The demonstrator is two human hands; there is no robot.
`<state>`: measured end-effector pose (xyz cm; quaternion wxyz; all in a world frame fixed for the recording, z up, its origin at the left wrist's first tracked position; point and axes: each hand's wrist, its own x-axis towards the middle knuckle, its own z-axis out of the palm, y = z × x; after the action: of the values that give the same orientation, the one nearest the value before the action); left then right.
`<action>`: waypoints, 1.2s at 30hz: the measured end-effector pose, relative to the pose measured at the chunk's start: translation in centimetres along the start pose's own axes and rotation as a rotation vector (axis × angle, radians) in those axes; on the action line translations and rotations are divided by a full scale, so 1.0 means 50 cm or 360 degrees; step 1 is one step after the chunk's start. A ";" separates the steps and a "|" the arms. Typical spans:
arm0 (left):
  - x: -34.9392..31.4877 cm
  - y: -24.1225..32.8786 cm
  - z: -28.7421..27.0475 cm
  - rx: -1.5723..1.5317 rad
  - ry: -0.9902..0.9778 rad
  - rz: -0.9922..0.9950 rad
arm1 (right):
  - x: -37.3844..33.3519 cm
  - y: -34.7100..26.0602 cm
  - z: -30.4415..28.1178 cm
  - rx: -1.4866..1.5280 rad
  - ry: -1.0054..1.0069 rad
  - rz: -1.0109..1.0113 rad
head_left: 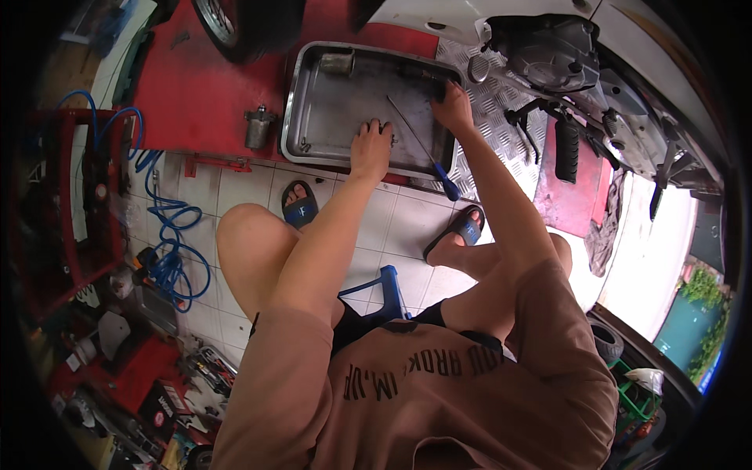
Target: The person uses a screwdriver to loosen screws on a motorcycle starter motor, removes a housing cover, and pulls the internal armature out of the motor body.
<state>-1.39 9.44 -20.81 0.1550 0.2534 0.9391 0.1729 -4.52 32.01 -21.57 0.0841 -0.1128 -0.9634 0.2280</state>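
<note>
A shallow metal tray (291, 117) lies before me on a red platform. Over its near part, my left hand (371, 149) is palm down, fingers slightly apart, the tips at the tray's floor beside small dark bits. At the far right corner, my right hand (454, 108) is closed around something dark, mostly hidden by the fingers. Between the hands a screwdriver (446, 182) leans across the near rim, blue handle outside, shaft inside. A cylindrical metal housing (338, 62) sits in the far left corner. Small bolts (306, 146) lie in the near left corner.
A small motor-like cylinder (258, 128) stands on the red platform (196, 86), left of the tray. A wheel (223, 23) is beyond. A motorcycle engine (548, 55) and footrest (567, 149) rise at right. A coiled blue hose (174, 258) lies on the tiled floor.
</note>
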 end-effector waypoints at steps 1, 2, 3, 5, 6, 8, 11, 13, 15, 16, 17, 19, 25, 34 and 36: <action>-0.002 0.000 0.002 0.0003 0.0023 -0.0005 | 0.004 0.008 0.010 -0.0012 0.0026 -0.0015; -0.004 0.000 0.003 0.0006 0.0046 -0.0007 | 0.006 0.016 0.020 0.0008 0.0043 0.0006; -0.007 0.000 0.002 0.0009 0.0065 -0.0009 | 0.006 0.014 0.030 0.0029 0.0058 0.0029; -0.005 0.003 0.001 -0.0006 0.0045 -0.0013 | 0.012 0.012 0.046 0.0017 0.0013 0.0119; -0.003 0.003 0.000 -0.0017 0.0040 -0.0020 | 0.021 0.004 0.048 -0.0015 -0.0050 0.0175; -0.002 0.007 -0.003 0.0006 0.0002 -0.0061 | 0.023 -0.013 0.052 -0.0102 -0.0155 0.0308; 0.003 0.023 -0.001 0.0014 -0.0033 -0.0100 | 0.016 -0.003 0.065 -0.0241 -0.0037 0.0337; 0.000 0.020 0.003 0.0005 -0.0032 -0.0129 | 0.010 -0.020 0.062 -0.0197 -0.0116 0.0352; -0.001 0.020 0.002 -0.0020 -0.0015 -0.0137 | 0.006 -0.027 0.061 -0.0162 -0.0172 0.0364; 0.000 0.022 0.001 -0.0036 -0.0007 -0.0134 | 0.006 -0.027 0.063 -0.0147 -0.0188 0.0370; 0.001 0.025 -0.001 -0.0052 0.0002 -0.0132 | 0.007 -0.028 0.065 -0.0133 -0.0205 0.0375; 0.002 0.027 -0.004 -0.0075 0.0010 -0.0137 | 0.011 -0.038 0.071 -0.0153 -0.0162 0.0368; 0.005 0.017 0.002 -0.0143 0.0081 -0.0190 | 0.031 -0.087 0.094 -0.0125 -0.0157 0.0240; 0.014 -0.008 0.009 -0.0379 0.0200 -0.0197 | 0.033 -0.122 0.111 -0.0114 -0.0303 0.0194; 0.019 -0.014 0.003 -0.0491 0.0256 -0.0255 | 0.027 -0.133 0.085 -0.0020 -0.0295 0.0208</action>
<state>-2.41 9.39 -21.43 0.1299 0.1365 0.9279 0.3217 -7.91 24.76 -22.13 -0.0211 -0.1543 -0.9591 0.2365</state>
